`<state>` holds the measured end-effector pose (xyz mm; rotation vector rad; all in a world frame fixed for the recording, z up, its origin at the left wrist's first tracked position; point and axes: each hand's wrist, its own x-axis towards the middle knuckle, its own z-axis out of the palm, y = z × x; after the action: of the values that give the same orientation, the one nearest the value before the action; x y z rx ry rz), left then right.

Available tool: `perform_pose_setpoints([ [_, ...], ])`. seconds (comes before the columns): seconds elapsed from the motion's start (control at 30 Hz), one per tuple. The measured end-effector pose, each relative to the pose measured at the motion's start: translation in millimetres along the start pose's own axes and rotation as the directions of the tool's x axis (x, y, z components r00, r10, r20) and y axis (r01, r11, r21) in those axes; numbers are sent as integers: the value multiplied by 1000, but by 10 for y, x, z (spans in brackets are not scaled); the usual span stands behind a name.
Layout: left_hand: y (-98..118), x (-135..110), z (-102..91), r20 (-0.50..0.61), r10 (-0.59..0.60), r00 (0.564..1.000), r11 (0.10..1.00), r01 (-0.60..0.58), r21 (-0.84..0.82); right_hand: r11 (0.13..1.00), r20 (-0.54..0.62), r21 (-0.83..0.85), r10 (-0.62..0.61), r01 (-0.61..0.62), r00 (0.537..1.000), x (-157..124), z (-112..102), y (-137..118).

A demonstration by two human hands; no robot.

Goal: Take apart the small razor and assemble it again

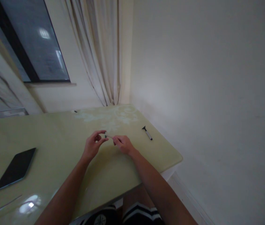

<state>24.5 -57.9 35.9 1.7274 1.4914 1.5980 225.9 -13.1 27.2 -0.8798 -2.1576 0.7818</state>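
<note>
Above the table, my left hand (pixel 94 143) pinches a small green-and-white piece (pixel 105 135) between thumb and forefinger. My right hand (pixel 123 143) is closed around a thin pale stick (pixel 109 137). The stick's far end reaches the small piece; whether the two are joined or only touching, I cannot tell. Most of the stick is hidden inside my right fist. To the right of my hands, a razor (pixel 147 133) with a black head and a grey handle lies on the table.
The pale green table (pixel 59 137) meets a wall (pixel 193 93) on the right. A dark tablet-like slab (pixel 16 168) lies at the left, with a thin cable (pixel 2 207) in front of it. A tiny black object (pixel 75 111) sits at the back edge near the curtain (pixel 102 56).
</note>
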Motion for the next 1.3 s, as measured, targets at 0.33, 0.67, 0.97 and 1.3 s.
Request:
perform_pose_setpoints([
  [0.33,63,-2,-10,0,-4,1000,1000,4,3,998,24,-44,47,-46,999,-12,-18,-13],
  [0.67,66,-11,-12,-23,6,1000,1000,-5,11,992,20,-116,42,-40,999,-5,-50,6],
  [0.97,83,-15,-2,-22,33,999,999,-32,31,991,4,-128,42,-41,999,-1,-46,34],
  [1.3,76,-23,18,-34,46,998,998,-44,39,985,-26,-169,32,-36,999,-3,-56,41],
])
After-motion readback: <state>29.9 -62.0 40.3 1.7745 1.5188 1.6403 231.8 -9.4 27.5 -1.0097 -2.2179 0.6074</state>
